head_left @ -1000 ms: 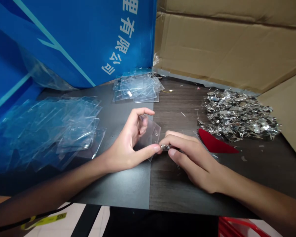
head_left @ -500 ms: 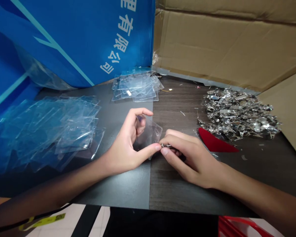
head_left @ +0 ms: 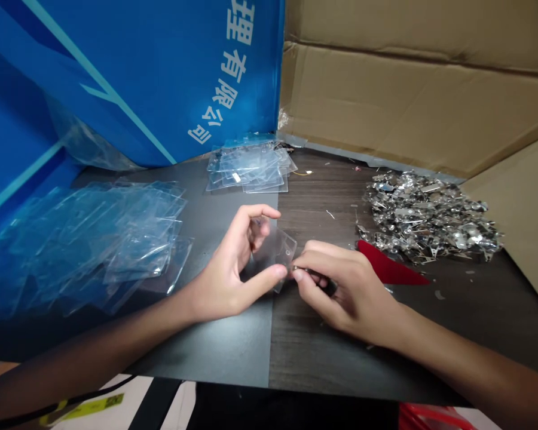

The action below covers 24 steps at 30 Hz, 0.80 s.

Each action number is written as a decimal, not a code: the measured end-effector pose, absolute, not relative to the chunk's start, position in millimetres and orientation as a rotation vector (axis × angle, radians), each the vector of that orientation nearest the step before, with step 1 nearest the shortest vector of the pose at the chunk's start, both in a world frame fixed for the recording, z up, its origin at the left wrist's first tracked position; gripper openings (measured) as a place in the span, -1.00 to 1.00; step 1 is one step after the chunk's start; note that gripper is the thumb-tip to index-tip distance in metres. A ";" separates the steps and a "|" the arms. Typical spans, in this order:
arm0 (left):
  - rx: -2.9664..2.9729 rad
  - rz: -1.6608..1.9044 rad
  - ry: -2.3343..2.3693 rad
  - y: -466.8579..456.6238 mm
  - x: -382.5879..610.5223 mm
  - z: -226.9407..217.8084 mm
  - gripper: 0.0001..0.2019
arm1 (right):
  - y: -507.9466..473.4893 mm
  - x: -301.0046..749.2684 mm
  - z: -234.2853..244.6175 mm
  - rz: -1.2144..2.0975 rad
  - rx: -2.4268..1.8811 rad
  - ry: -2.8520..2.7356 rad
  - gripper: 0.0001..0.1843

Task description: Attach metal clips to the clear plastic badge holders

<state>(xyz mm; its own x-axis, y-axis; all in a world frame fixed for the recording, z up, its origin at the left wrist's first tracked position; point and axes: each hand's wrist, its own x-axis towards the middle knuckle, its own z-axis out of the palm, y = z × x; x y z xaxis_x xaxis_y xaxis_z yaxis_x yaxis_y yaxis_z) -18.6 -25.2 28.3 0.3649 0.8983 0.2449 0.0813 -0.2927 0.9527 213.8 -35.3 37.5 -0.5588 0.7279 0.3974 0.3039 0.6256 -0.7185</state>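
My left hand [head_left: 231, 272] curls its fingers around a clear plastic badge sleeve [head_left: 287, 246], with its thumb and index finger apart. The sleeve's slotted end sticks out toward the right, while the curled fingers hide much of the rest. Close beside that end, my right hand [head_left: 356, 286] pinches a small metal clip [head_left: 317, 276] between thumb and index finger. Most of the clip is covered by those fingers. I cannot tell whether clip and sleeve are joined.
Overlapping clear sleeves [head_left: 138, 239] cover the table's left side. Another sleeve pile [head_left: 251, 167] lies at the back. On the right is a heap of metal clips [head_left: 430, 218] beside a red triangular piece [head_left: 388, 266]. Blue [head_left: 161, 71] and cardboard panels [head_left: 385, 101] wall the back.
My left thumb has drawn slightly away from the clip and the right fingertips, leaving a small gap. The right hand keeps its pinch. The camera view has shifted slightly, so the scene sits lower.
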 end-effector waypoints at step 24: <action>2.790 0.988 1.651 130.8 -30.4 129.3 -0.70 | -7.2 220.7 10.2 1.187 -1.243 -1.564 -0.68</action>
<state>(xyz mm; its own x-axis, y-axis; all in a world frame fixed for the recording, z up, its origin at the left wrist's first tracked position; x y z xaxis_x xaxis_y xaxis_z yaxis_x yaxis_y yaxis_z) -30.4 130.8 129.3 0.3652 0.7187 0.5917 0.8612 -0.5022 0.0785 220.7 -7.2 10.2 -0.2021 0.9789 0.0311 0.2336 0.0790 -0.9691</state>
